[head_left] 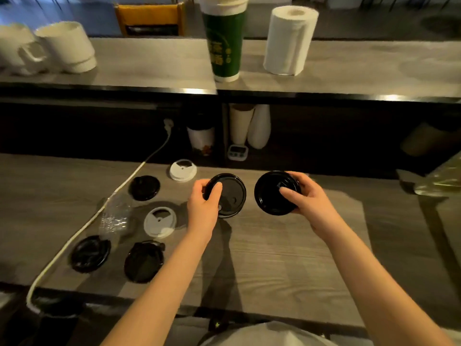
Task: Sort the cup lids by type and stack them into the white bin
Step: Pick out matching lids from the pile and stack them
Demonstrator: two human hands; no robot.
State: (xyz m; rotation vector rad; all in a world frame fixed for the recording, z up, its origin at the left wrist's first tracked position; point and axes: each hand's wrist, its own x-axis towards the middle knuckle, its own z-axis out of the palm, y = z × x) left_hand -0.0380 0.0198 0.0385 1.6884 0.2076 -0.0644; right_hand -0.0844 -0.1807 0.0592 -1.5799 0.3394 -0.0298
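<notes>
Above the worktop (274,258), the left hand (203,201) pinched the left black lid (230,193) and the right hand (305,196) gripped the right black lid (270,196), side by side, just apart; no white bin was visible.

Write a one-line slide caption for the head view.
Left hand grips one black lid, right hand grips the other black lid over the counter.

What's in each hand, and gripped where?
The left hand pinches the left black lid at its left rim, thumb on top. The right hand pinches the right black lid at its right rim.
</notes>
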